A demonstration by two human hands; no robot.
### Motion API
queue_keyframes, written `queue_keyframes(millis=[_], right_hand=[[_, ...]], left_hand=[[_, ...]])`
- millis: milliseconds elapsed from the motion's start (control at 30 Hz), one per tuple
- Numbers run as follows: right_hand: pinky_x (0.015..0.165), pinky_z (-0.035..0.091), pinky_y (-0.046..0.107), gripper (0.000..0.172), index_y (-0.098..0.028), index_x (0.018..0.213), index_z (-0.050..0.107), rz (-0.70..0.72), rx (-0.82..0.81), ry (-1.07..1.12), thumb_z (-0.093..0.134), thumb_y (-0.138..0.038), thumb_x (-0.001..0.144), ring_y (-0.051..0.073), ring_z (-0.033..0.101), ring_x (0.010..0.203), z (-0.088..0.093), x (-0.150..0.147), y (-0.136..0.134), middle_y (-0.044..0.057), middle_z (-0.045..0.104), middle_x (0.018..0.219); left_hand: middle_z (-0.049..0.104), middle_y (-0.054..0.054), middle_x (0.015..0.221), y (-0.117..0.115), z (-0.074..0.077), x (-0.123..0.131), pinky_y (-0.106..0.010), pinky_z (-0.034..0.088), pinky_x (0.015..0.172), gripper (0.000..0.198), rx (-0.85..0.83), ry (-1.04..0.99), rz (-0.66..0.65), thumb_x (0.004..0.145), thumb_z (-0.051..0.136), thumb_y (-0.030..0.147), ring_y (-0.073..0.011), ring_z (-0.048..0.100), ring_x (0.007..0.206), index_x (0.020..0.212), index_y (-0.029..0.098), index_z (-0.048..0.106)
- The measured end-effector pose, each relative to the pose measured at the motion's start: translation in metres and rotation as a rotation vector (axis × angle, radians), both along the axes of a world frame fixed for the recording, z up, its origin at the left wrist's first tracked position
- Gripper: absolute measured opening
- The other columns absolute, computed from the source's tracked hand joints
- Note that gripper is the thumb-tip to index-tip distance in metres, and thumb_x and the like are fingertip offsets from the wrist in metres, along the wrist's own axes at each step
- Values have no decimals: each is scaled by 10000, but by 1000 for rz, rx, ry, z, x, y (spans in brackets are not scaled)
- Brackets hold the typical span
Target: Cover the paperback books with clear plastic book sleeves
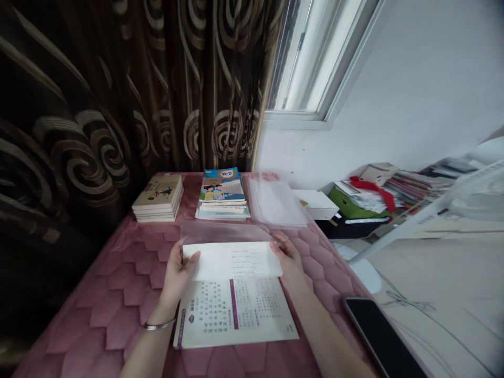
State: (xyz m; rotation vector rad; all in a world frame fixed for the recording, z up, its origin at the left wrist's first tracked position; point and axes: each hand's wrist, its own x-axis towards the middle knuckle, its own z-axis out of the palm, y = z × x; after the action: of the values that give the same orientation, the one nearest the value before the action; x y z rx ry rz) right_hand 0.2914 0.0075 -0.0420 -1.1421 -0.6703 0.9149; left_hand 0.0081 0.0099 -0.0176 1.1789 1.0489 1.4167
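Observation:
A book (263,310) with printed pages lies on the pink quilted surface in front of me. Along its far side a white leaf with a few text lines (220,261) is raised. A clear plastic book cover (224,232) shows at the far edge of that leaf. My left hand (179,270) pinches the leaf's left end, thumb on top and fingers mostly behind. At the right end, my right hand (289,261) grips the leaf, thumb on its face. How the plastic fits around the leaf is hard to make out. A bracelet (159,325) circles my left wrist.
Behind the book stand a stack of tan books (157,199), textbooks with a blue top cover (222,191) and clear plastic covers (275,202). A phone (381,336) lies at the right edge. Beyond are a white box (315,202), a green box (354,202) and a white fan (409,215).

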Motion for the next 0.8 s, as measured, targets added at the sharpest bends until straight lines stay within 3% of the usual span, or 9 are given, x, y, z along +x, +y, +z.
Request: queue_keyframes(millis=[167,333,633,800], right_hand=[[516,457,256,578,-242,1073,679,59,-37,127,845,-363,533,149,585,577,8,-3,-6,-30,663,693],[523,474,290,460,-186,910,737,220,-141,183,856,-376,509,204,629,612,18,1,-10,36,711,713],[501,412,238,383,-189,739,725,102,-66,7,841,-478,516,131,535,567,6,4,-5,-2,657,650],[549,433,259,385,-193,798,719,48,-51,-11,816,-484,565,153,564,619,5,5,-5,7,677,717]], left_hand=[[558,-77,1329,0,0,-1,-284,515,856,683,41,19,-28,775,696,372,-213,597,1103,1380,269,396],[499,-70,1400,0,-1,-2,-283,497,906,678,56,54,-17,795,679,360,-218,551,1182,1399,285,379],[648,-95,1161,0,1,0,-283,541,737,674,14,56,-13,759,707,380,-204,662,900,1340,211,411],[609,-94,1221,2,-3,-1,-277,525,791,667,42,61,6,772,693,358,-197,641,970,1353,225,394]])
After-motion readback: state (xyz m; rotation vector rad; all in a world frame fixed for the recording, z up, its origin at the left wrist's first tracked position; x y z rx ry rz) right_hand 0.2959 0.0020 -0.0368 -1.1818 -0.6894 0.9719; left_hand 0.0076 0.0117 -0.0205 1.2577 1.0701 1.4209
